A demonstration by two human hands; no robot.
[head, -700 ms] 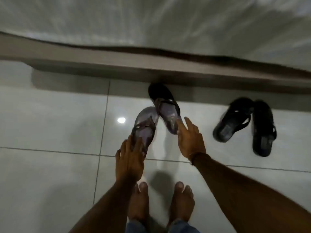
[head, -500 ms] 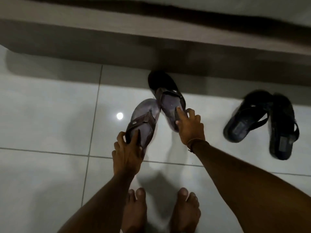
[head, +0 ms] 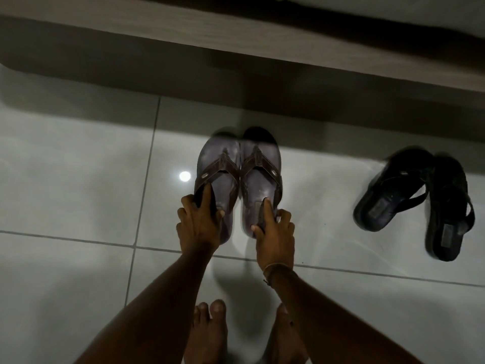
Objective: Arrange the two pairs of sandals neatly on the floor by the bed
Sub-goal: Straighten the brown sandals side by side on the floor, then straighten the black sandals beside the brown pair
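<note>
Left hand (head: 200, 224) fingers clamp the heel of the left brown strapped leather sandal (head: 217, 174); right hand (head: 273, 235) fingers clamp its touching mate (head: 259, 174). Black sandal pair (head: 417, 203) lies well right of the right fingers.

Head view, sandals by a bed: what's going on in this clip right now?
A barefoot person bends over a tiled floor beside a bed frame. The left hand grips the heel of the left brown sandal, and the right hand grips the heel of the right brown sandal. The two lie side by side, toes toward the bed. To the right, the black sandals lie untouched, the left one angled against its mate.
</note>
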